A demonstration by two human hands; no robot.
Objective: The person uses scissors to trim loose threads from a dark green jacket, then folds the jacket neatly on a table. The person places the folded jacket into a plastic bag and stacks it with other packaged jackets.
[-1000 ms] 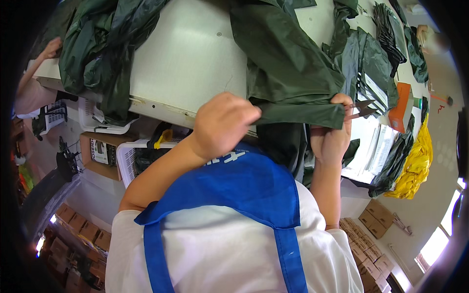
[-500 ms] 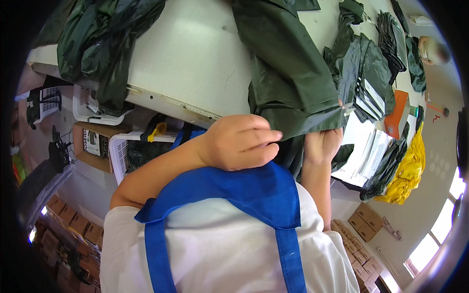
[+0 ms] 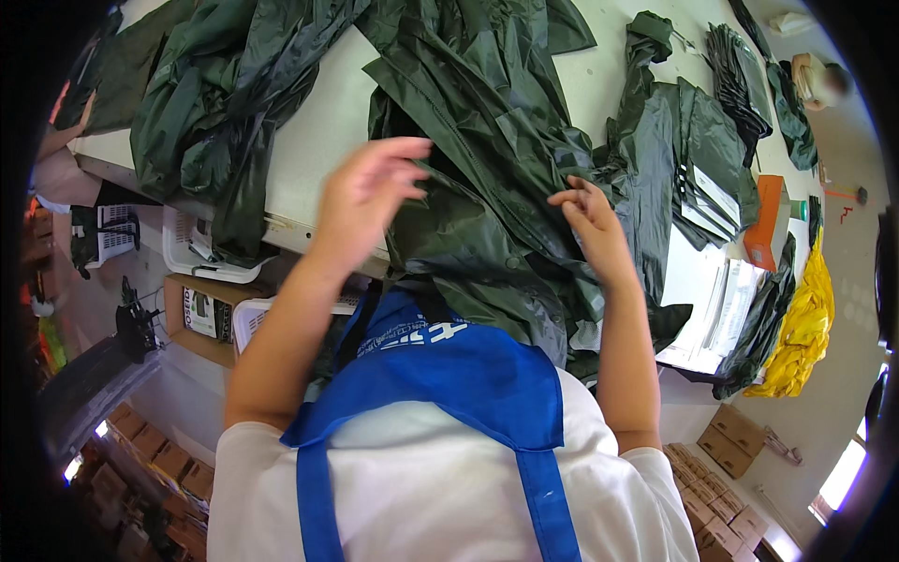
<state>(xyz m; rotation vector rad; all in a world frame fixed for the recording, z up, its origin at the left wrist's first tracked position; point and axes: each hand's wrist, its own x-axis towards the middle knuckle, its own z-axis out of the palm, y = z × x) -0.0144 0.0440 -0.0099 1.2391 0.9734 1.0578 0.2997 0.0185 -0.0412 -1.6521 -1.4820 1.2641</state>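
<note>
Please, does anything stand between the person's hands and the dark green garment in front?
Nothing visible does. The left hand is by the left side of the garment, the right hand over its right side; contact is unclear.

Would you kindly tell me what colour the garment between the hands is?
The garment is dark green, seen best in the head view.

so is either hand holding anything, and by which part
The left hand holds nothing visible; the right hand is at the dark green garment, but whether it grips any part cannot be told.
</note>
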